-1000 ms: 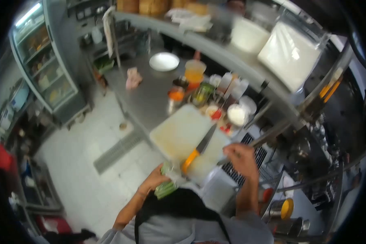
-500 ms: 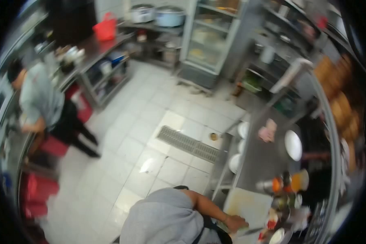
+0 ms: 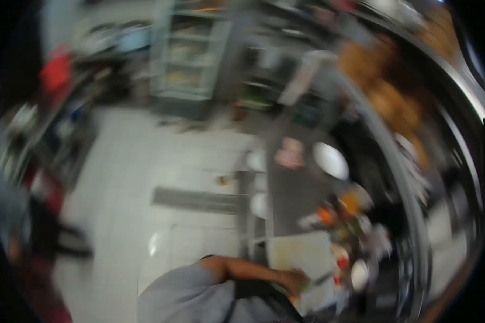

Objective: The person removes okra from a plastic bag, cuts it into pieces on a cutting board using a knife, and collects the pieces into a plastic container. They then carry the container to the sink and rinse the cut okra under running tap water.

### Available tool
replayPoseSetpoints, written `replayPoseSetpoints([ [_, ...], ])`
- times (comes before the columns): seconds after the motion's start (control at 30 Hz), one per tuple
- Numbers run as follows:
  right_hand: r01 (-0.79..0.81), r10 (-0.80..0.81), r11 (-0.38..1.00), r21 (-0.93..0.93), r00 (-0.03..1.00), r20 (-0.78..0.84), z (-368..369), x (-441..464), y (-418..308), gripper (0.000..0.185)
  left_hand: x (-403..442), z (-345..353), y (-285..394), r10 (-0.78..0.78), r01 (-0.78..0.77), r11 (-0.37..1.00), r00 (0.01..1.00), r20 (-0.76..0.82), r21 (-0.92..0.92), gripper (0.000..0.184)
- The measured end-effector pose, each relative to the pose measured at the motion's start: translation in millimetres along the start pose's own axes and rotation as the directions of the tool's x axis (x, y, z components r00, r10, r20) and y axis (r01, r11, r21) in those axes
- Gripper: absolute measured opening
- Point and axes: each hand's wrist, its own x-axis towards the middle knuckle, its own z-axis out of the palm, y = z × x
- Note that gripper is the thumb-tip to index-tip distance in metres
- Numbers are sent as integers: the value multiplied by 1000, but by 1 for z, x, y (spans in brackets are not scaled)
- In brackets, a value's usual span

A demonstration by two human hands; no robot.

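Observation:
My left arm, in a grey short sleeve, reaches right across the lower part of the view. At its end my left hand [image 3: 292,281] is low over a white cutting board [image 3: 302,248]. Motion blur smears its fingers, so whether they grip anything does not show. Close to the fingertips lies a narrow dark shape like a knife blade [image 3: 323,279]. A small greenish patch by the hand is too blurred to name. I do not see my right hand.
Bottles and jars [image 3: 328,215] crowd the counter behind the board, with a white bowl [image 3: 360,274] beside it. Further along stand a white plate [image 3: 331,160] and a pink cloth-like thing [image 3: 290,153]. A glass-door fridge [image 3: 186,59] is at the back. A blurred co-worker [image 3: 43,231] stands left.
My view has swung to the right, so the room has slid left in the picture and blurred. My left hand stays at the cutting board.

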Motion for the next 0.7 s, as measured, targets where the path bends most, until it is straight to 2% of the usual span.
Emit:
replayPoseSetpoints([
  [0.03,-21,21,999,-41,1000,1,-1,3,5,43,13,21,-21,66,-66,998,997,28,-2,113],
  [0.07,-37,37,996,-80,999,-6,-6,8,-2,44,0,10,-14,33,-32,999,999,14,-24,111],
  [0.1,-52,49,989,-138,998,-27,-21,-1,-4,45,-20,-33,21,-54,60,996,995,88,-62,114],
  [0.13,-167,179,946,-279,984,20,-65,-10,-59,47,-19,-25,14,-54,55,998,996,71,-6,115],
  [0.17,-5,-41,968,-250,983,-177,-67,-10,-49,31,-18,-19,4,-71,70,997,997,27,42,115],
  [0.2,-201,219,932,-302,975,26,-80,0,-56,37,-26,-29,8,-38,33,998,996,81,55,115],
  [0.23,-69,51,988,-140,990,-131,-106,-5,-81,51,-34,-51,20,-103,99,993,993,63,67,115],
  [0.27,-90,69,983,-161,989,-130,-112,-15,-61,51,-33,-64,29,-176,173,981,984,22,89,115],
  [0.3,-58,20,992,-115,952,-307,-120,-12,-58,27,-34,-79,35,-160,155,983,986,45,94,115],
  [0.33,-13,-22,997,-72,880,-475,-121,-9,-47,26,-32,-95,39,-98,104,991,992,-75,85,104],
  [0.37,91,-118,993,-77,829,-546,-139,-16,-59,27,-31,-120,53,-40,56,995,980,-195,80,94],
  [0.4,195,-208,977,-88,764,-610,-160,-30,-78,37,-30,-146,69,69,-98,991,955,-287,-88,80],
  [0.43,230,-234,969,-89,747,-623,-176,-47,-92,38,-31,-186,100,154,-262,936,906,-394,-235,66],
  [0.5,184,-180,982,-49,812,-555,-194,-98,-125,42,-45,-253,164,302,-523,774,801,-518,-358,48],
  [0.57,107,-85,994,22,883,-461,-199,-164,-160,46,-55,-289,215,390,-808,449,562,-730,-382,45],
  [0.6,88,-49,993,78,912,-406,-196,-199,-182,49,-56,-306,247,325,-846,297,525,-787,-442,44],
  [0.63,240,-145,959,153,875,-461,-186,-219,-198,60,-55,-312,269,244,-868,135,496,-834,-477,44],
  [0.67,115,-26,939,323,963,-269,-191,-258,-221,50,-55,-308,271,243,-868,133,497,-833,-479,44],
  [0.7,-205,237,813,546,971,12,-199,-288,-256,56,-56,-305,272,200,-836,68,546,-814,-544,44],
])
